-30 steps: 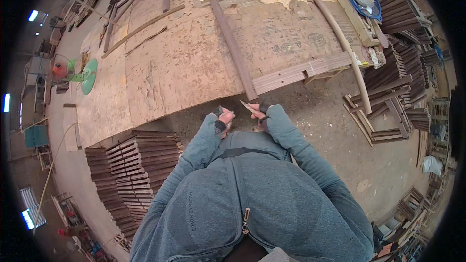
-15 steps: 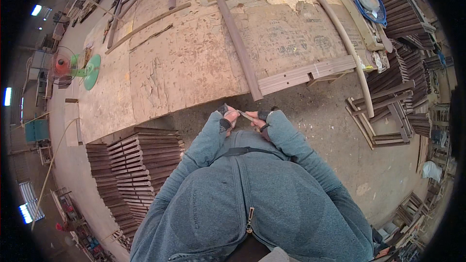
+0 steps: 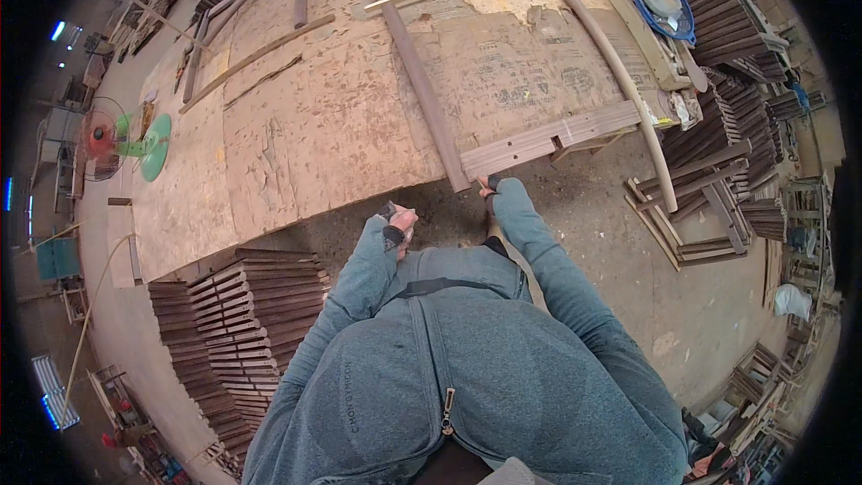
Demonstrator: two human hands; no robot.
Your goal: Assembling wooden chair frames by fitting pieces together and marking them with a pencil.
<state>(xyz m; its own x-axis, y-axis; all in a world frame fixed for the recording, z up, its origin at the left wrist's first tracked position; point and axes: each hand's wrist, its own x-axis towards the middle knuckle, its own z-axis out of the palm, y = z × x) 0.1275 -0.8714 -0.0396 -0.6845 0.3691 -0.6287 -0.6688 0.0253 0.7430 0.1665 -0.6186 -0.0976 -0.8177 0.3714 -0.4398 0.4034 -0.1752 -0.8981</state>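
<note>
Wooden frame (image 3: 516, 150) lay on the surface (image 3: 314, 144), reaching its near edge; likely stiff, fairly light, not slippery, best held by both side bars (image 3: 422, 90). Left hand (image 3: 403, 220) loosely curled, contents unclear; right hand (image 3: 488, 186) beside the frame's near corner, openness and grip couldn't be told

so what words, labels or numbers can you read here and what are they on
Blue-grey jacket: a line of dark lettering on its left side, not copied out here.
Brown cardboard: dark print, too small and blurred to read.
</note>
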